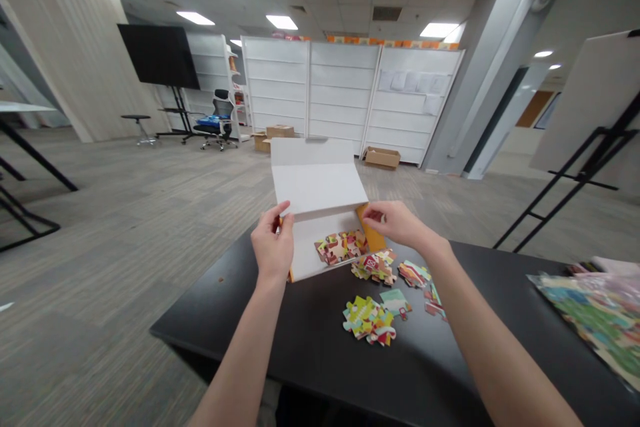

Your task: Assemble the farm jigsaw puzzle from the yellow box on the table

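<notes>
Head view: our left hand holds the left side of an open white-lined box between thumb and fingers. Our right hand curls at the box's right wall, though we cannot tell whether it grips. We see puzzle pieces inside the box; nearer us, loose piles lie on the black table.

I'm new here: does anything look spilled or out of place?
Puzzle pieces lie heaped on the table beside the open box, with others inside; that looks scattered, though I can't tell whether they spilled.
</notes>
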